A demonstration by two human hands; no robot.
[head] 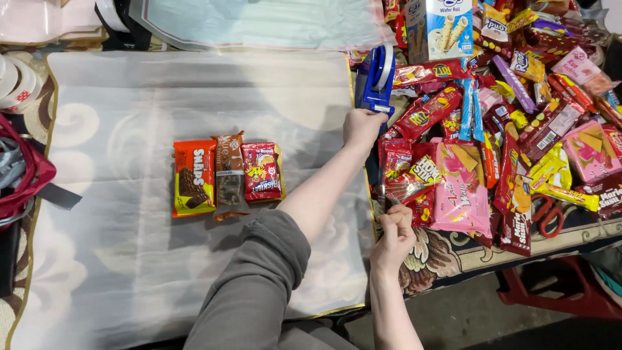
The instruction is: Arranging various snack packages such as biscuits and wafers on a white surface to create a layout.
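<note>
Nearest the camera, a grey sleeve (259,285) covers the left arm, which reaches up and across to the blue tape dispenser (376,78). The right hand (393,236) sits low by the edge of the surface, fingers pressed together into a fist and pinching what looks like the free end of a clear tape strip (383,188); the tape itself is hard to make out. Above it the left hand (363,126) is closed around the base of the dispenser, which stands at the border between the sheet and the snack pile. So a length of tape seems to be drawn out but not yet cut or stuck down, as far as I can judge. To the left, three snack packs (227,175) lie side by side, touching, in the middle of a translucent white sheet (129,97) spread over the surface; the sheet is flat and unfolded, so wrapping looks not yet begun. To the right a large heap of snacks (518,116) remains unsorted. Red scissors (547,217) lie near its front edge. Farther off, tape rolls (13,84) sit at the left edge.
</note>
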